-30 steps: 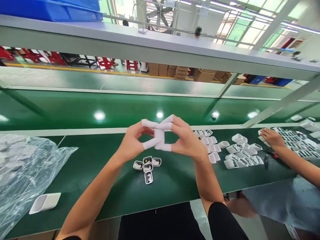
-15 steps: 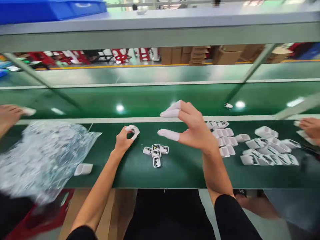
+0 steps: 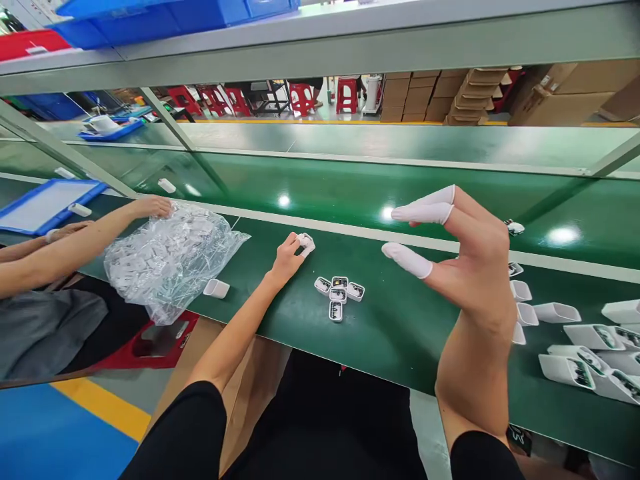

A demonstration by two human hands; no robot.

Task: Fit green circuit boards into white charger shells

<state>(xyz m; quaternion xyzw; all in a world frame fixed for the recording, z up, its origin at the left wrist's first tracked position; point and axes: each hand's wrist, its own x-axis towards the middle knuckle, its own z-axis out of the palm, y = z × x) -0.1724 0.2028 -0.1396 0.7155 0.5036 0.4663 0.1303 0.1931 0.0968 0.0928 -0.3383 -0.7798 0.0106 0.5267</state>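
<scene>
My left hand (image 3: 290, 259) is low over the green bench, its fingers curled and the white-covered thumb and forefinger meeting in a ring. Whether a small white thing sits in that pinch cannot be made out. My right hand (image 3: 467, 260) is raised over the bench, open, with white finger covers on, its thumb and fingers wide apart and nothing between them. Between the hands lie several small white casings with dark parts inside (image 3: 338, 295), grouped like a cross. A lone white casing (image 3: 217, 288) lies left of my left forearm.
A clear plastic bag of white pieces (image 3: 170, 253) lies at the left, a co-worker's hand (image 3: 156, 207) at its top. More white casings (image 3: 565, 370) stand at the right. A metal shelf beam (image 3: 320, 50) with blue bins (image 3: 165, 23) spans overhead.
The view has swung left, so bench things appear farther right. My right hand stays open and looks nearer the camera; my left stays curled. The left co-worker's hand is now at the bag.
</scene>
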